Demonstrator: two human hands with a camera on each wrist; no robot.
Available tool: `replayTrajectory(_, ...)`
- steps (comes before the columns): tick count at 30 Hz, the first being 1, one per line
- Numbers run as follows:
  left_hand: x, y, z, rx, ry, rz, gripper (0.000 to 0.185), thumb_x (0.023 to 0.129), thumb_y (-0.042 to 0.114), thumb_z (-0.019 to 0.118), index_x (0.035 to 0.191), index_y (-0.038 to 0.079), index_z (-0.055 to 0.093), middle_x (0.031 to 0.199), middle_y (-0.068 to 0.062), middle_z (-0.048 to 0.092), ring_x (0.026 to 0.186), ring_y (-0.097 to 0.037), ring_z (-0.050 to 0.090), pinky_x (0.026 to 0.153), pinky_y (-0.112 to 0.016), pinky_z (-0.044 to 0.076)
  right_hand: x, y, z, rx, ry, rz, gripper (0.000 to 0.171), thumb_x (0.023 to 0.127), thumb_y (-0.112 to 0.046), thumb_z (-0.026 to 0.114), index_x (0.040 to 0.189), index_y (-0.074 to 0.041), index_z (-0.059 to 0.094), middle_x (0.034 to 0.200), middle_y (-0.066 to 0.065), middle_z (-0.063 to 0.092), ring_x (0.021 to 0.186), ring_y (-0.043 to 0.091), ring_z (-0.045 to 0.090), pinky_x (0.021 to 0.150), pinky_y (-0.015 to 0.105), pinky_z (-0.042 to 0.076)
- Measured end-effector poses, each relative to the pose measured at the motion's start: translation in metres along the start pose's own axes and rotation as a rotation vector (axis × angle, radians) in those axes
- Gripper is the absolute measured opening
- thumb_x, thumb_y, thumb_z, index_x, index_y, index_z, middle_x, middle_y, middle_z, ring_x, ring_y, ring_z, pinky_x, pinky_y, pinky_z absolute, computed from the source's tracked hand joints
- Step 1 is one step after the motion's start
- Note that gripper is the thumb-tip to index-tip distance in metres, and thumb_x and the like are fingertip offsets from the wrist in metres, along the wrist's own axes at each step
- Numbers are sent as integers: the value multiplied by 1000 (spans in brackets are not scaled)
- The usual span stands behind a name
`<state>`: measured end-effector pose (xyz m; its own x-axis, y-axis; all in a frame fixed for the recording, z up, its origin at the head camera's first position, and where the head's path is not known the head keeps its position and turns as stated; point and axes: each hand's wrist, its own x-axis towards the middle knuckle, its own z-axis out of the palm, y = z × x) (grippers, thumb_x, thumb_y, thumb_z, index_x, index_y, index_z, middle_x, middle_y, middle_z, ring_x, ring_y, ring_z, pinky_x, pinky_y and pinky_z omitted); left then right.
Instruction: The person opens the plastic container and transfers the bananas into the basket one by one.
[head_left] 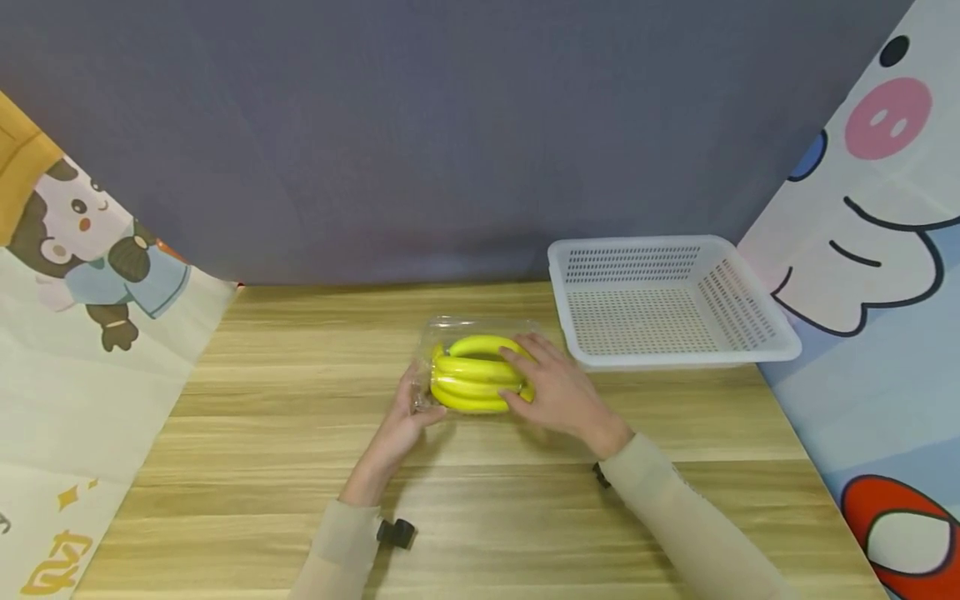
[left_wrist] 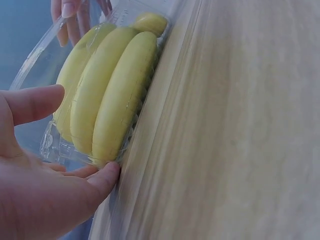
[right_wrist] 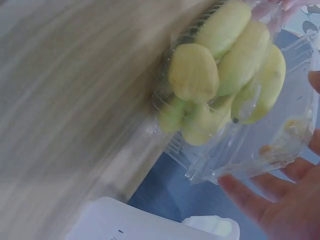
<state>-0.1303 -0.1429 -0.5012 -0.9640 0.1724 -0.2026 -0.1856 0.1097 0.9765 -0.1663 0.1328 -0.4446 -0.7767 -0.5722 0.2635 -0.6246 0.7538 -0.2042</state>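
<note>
A clear plastic clamshell container stands on the wooden table with a bunch of yellow bananas inside. Its transparent lid stands at an angle beside the bananas in the right wrist view. My left hand holds the container's left end, fingers at the base and thumb apart on the upper side. From the right, my right hand reaches over the container with spread, fairly straight fingers. Its fingertips are at the lid's edge.
A white slotted plastic basket stands at the back right, close beyond my right hand. Behind the table rises a grey partition. Cartoon-printed panels line the sides.
</note>
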Motion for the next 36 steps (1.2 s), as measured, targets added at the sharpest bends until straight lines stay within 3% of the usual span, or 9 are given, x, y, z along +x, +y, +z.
replayTrajectory(7, 0, 2, 1, -10, -12, 36, 97, 95, 11, 66, 165, 27, 1, 170, -10, 5, 154, -36, 11, 121, -64, 8, 2, 1, -7, 22, 12, 11, 64, 95, -51, 59, 145, -12, 57, 152, 17, 49, 139, 43, 44, 103, 64, 46)
replayTrajectory(25, -2, 1, 2, 7, 18, 11, 98, 93, 12, 67, 164, 12, 0, 167, -22, 13, 152, -42, 15, 122, -60, 11, 8, 2, -18, 69, 21, 47, 64, 95, -52, 61, 142, -8, 59, 148, 19, 53, 136, 43, 48, 102, 62, 48)
replayTrajectory(36, -2, 3, 2, 19, 18, -2, 100, 93, 13, 68, 164, 17, -2, 168, -20, 12, 152, -40, 15, 122, -61, 12, 17, 6, -31, 58, 36, 44, 57, 97, -50, 60, 137, -10, 63, 142, 15, 58, 131, 36, 53, 101, 55, 51)
